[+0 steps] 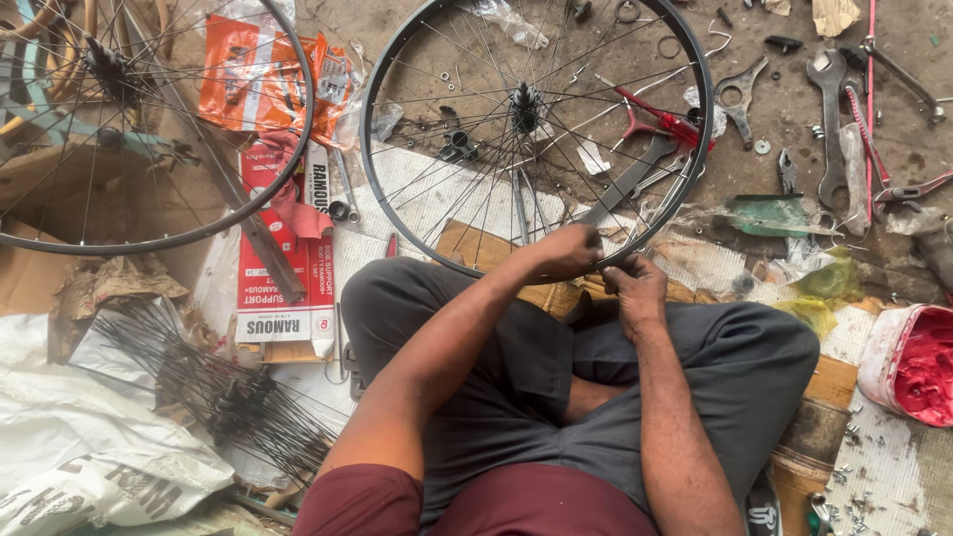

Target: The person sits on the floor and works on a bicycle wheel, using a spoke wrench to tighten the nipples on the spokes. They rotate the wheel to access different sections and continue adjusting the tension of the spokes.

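A second spoked wheel [149, 129] lies at far left on the workshop floor, above a loose bundle of dark spokes [208, 382] and a red-and-white carton [288, 278]. At centre, a person sitting cross-legged in grey trousers works on a black bicycle wheel [397, 69] that lies flat before the knees, its near rim against the lap. The left hand [566, 253] is closed around a dark flat tool [625, 184] that reaches in among the spokes near the rim; just beside it, the right hand [635, 290] pinches the rim's near edge, fingers curled shut on it. The step in hand appears to be work on a spoke at the rim, likely tightening or seating it; the next move would probably call for a steady rim and a turn of the wheel to reach the neighbouring spoke. The wheel looks fully laced, its thin spokes running from a dark hub [524, 104] to a bare rim with no tyre. To the right lie red-handled pliers [660, 121], several spanners [829, 119] and a tub of red grease [918, 362].
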